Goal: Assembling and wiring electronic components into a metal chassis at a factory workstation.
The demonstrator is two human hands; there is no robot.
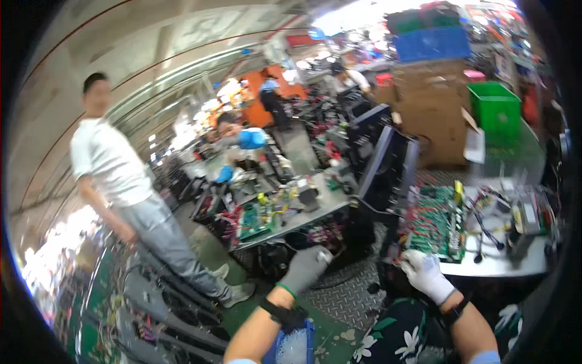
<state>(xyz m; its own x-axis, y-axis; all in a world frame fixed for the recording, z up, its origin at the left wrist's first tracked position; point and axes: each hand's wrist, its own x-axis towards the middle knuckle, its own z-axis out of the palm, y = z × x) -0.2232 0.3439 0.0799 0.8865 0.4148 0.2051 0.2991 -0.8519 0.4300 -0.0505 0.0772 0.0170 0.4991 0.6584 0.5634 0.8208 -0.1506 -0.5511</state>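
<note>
My left hand (305,268), in a grey glove with a green cuff, hangs over the gap between two work tables. Its fingers are curled closed, with a small pale spot at the fingertips that is too blurred to name. At the near edge of the right-hand table is my right hand (428,276) in a white glove. Those fingers are drawn together beside the lower left corner of a green circuit board (431,227); whatever lies between them cannot be made out. Red parts or wires cover the board's left side, and a yellow piece (458,193) stands at its far right corner.
A metal box with wires (525,224) stands right of the board. Behind are a green bin (494,112), a large cardboard box (431,115) and dark panels (385,167). A blue tray (293,346) sits below my left wrist. A person (115,158) stands at left; others work farther off.
</note>
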